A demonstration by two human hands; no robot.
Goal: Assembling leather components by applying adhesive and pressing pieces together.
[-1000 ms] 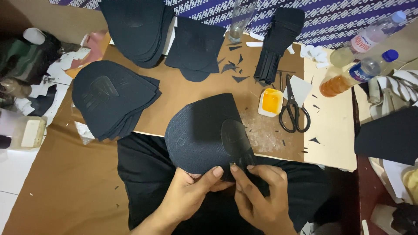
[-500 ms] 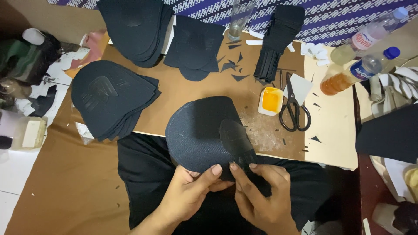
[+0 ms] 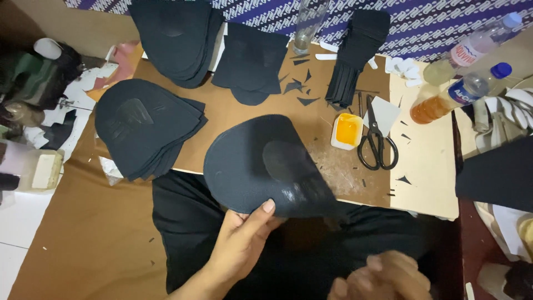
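Right hand [image 3: 383,278]: off the piece now; a second ago its fingers press the small patch beside the left thumb, now it sits low at the frame's bottom edge, blurred, fingers curled, touching nothing that shows.
Left hand [image 3: 244,239]: holds the dark piece [image 3: 250,164] alone, thumb on top at the near edge; earlier both hands share it.
Patch [image 3: 288,166]: lies bare and flat on the piece, its glossy near end uncovered; earlier the right fingers hide that end.
Piece: near edge sits a little higher over the board.
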